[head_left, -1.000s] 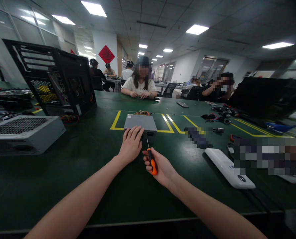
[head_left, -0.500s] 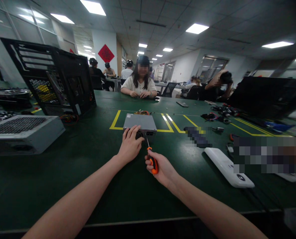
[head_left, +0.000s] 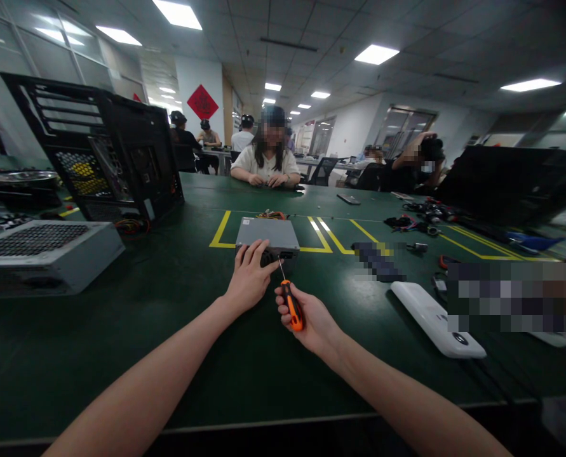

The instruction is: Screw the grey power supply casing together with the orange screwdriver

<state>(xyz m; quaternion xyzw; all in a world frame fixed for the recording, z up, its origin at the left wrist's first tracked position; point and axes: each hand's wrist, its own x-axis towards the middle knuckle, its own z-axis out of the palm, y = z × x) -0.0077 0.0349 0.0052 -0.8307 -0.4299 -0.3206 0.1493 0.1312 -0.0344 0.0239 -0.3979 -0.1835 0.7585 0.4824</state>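
Observation:
A grey computer power supply unit (head_left: 268, 232) lies on the green table in front of me, its black socket side towards me. My left hand (head_left: 250, 274) grips its near left edge, fingers over the top, with one fingertip reaching to the screwdriver shaft. An orange and black screwdriver (head_left: 293, 307) is in my right hand (head_left: 314, 320), its handle held between thumb and fingers. The thin shaft slants up to the near face of the unit, beside the socket. Whether the tip sits in a screw is too small to tell.
A black computer case (head_left: 115, 152) and a second power supply (head_left: 49, 257) stand on the left. To the right lie a white power strip (head_left: 437, 320) and tangled cables (head_left: 428, 212). Across the table sits a person (head_left: 266, 155). Yellow tape marks the tabletop.
The fingers of my right hand have shifted round the screwdriver handle, showing more of it. A fingertip of my left hand has moved right to the shaft. The power supply has stayed in place.

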